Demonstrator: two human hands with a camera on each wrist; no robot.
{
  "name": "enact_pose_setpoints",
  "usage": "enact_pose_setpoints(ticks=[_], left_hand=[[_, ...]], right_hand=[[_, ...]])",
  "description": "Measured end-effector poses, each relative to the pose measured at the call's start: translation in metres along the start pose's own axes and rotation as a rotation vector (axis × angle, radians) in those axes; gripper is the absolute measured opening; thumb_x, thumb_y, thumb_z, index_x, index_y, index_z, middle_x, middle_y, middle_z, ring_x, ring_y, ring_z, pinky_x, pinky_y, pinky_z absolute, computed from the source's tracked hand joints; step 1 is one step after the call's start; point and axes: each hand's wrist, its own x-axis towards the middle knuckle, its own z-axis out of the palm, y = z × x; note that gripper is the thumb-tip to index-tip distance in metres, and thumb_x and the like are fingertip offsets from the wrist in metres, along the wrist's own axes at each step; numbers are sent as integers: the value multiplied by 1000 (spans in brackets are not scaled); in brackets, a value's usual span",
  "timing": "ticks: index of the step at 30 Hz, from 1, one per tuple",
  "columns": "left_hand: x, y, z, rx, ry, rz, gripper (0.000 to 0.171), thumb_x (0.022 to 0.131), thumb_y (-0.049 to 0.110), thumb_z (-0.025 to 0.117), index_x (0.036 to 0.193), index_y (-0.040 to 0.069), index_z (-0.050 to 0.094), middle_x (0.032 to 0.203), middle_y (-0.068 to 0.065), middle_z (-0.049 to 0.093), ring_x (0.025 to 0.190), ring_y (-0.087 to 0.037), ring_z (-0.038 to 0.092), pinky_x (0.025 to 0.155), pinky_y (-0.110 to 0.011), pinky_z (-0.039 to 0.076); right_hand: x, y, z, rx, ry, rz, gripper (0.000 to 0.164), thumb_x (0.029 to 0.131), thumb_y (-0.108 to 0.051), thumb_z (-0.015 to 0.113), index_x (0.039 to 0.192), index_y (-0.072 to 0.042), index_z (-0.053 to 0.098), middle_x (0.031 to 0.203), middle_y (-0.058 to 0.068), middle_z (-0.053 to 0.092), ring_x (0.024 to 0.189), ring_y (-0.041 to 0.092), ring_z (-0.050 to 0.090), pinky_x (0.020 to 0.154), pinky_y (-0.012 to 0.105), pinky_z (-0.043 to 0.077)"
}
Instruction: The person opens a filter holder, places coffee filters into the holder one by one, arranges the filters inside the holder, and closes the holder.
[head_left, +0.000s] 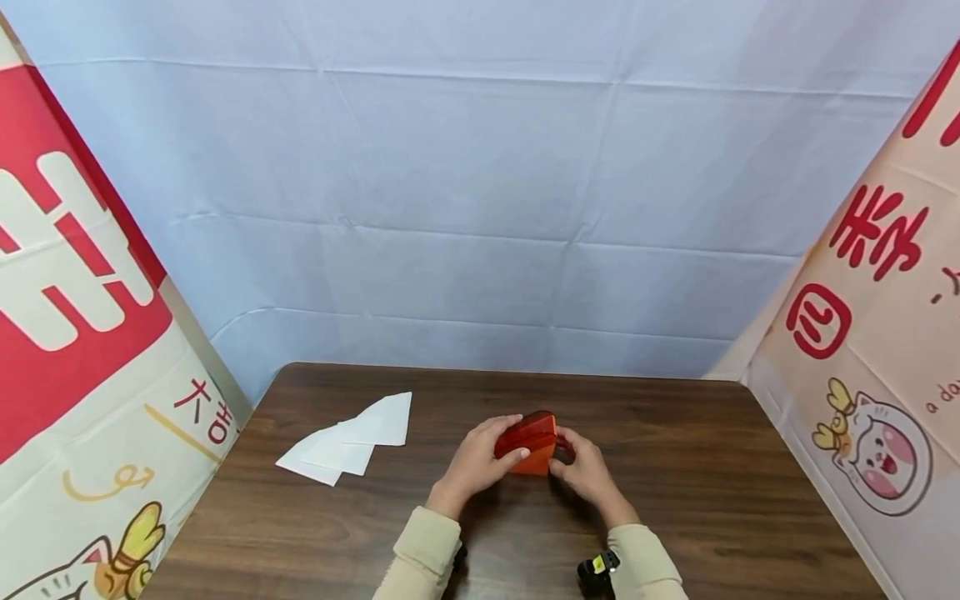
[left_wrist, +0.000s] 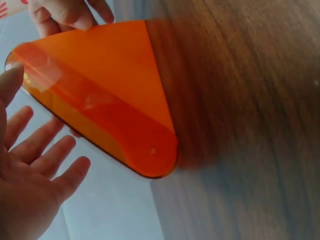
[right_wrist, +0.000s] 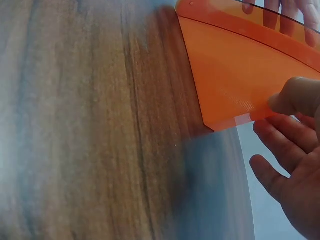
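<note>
An orange see-through plastic case, shaped like a fan with a curved rounded rim, stands on the table between both hands. My left hand holds its curved side, thumb in front and fingers behind. In the left wrist view that hand has its thumb on one corner of the case, fingers spread along the rim. My right hand pinches the opposite straight edge. In the right wrist view its thumb lies on the flat face of the case. Whether anything is inside cannot be told.
Several white fan-shaped papers, resembling cone coffee filters, overlap on the left of the dark wooden table. A pale cloth hangs behind the table; printed banners hang at both sides.
</note>
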Motion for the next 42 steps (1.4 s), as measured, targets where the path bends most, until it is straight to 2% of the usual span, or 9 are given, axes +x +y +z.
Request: enact_pose_setpoints(ticks=[7,15,21,30,37,42], left_hand=[[5,-4,7,-25,37,-45,46,88,31,65,129,11,56,114,-3,59,96,-17,58,83,-30,48],[7,-7,9,14,33,-69,45,85,31,65,126,13,58,111,-2,59,95,-16,58,83,-31,47],[8,-5,7,1,28,-83,44,84,29,67,124,12,59,110,-2,60,95,-16,58,83,-31,47],[9,-8,8,-80,4,-104,47,83,26,68,125,8,58,112,-5,57,97,-18,56,84,-32,47],[8,-15,3,-165,64,-110,39,82,19,71,118,7,62,107,-6,59,96,-22,57,83,-35,48],[6,-18,-2,-226,79,-127,39,80,17,74,116,7,63,104,-5,60,91,-21,58,79,-34,49]], right_hand=[[4,4,-4,38,-42,41,44,75,8,72,117,5,59,104,15,65,97,30,62,83,42,48],[6,4,-8,58,-93,34,44,75,6,72,116,8,58,105,17,64,98,31,61,83,40,48],[7,5,-8,70,-105,25,44,75,2,74,116,7,58,105,17,64,98,31,61,83,41,48],[8,1,-6,6,-64,47,40,74,-2,77,111,4,61,100,11,66,95,27,63,82,40,49],[11,4,-5,12,-87,-5,37,76,-6,77,108,2,62,100,11,66,93,26,63,80,38,50],[9,7,-6,41,-89,-28,36,75,-4,77,106,4,62,98,13,66,92,28,64,78,36,51]])
